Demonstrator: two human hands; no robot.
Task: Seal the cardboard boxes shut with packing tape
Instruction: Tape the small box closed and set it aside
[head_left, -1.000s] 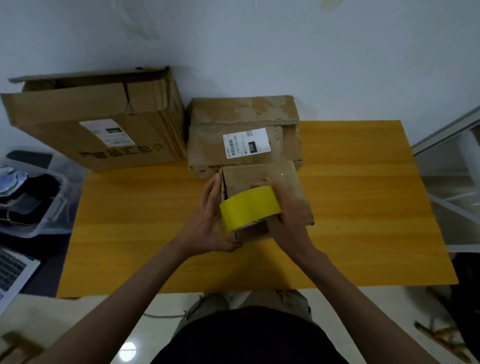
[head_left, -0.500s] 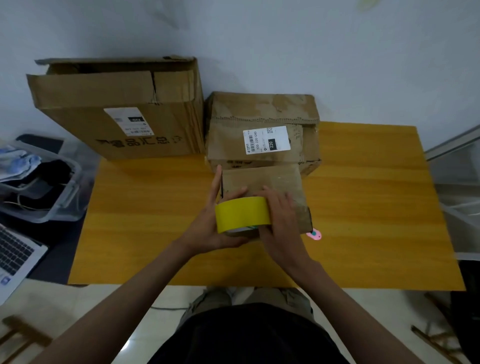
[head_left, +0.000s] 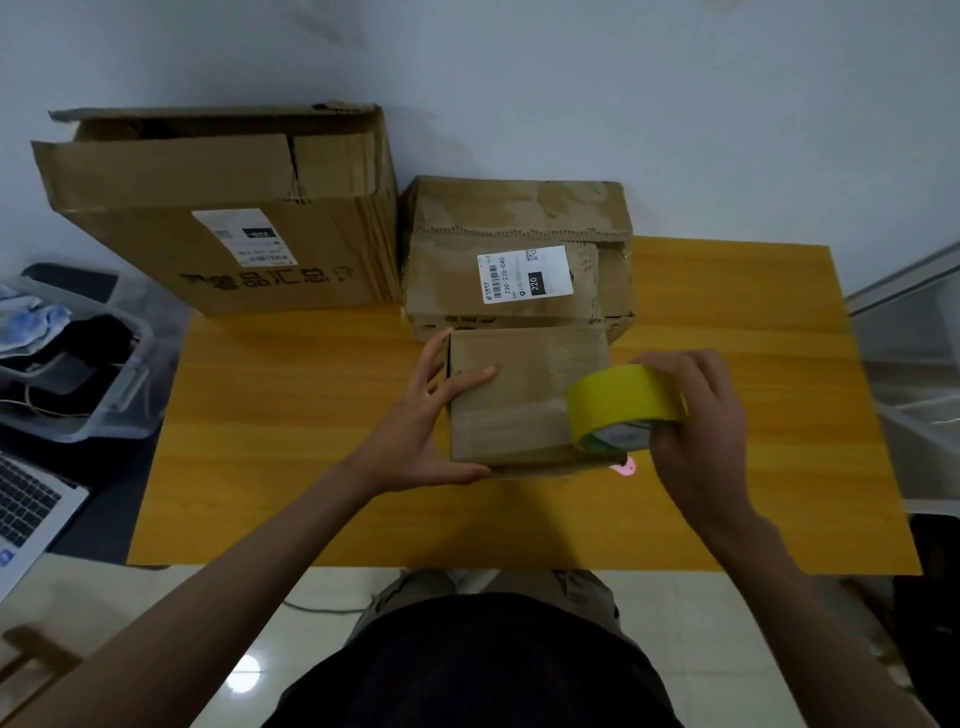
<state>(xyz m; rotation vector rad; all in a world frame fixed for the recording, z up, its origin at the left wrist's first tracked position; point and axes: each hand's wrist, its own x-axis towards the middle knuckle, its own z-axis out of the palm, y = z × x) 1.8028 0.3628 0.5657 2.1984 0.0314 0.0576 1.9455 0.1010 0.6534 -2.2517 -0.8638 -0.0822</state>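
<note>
The yellow tape roll (head_left: 623, 402) has swung rightward off the small box (head_left: 524, 395), gripped in the right hand (head_left: 696, 421); the left hand (head_left: 431, 415) steadies the box, fingers straight (clear tape possibly laid); two boxes (head_left: 514, 260) behind on the counter (head_left: 291, 415) look unsealed.

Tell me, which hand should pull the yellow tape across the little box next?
The right hand: it already grips the yellow tape roll at the small box's right edge. The left hand rests against the box's left side, steadying it.
</note>
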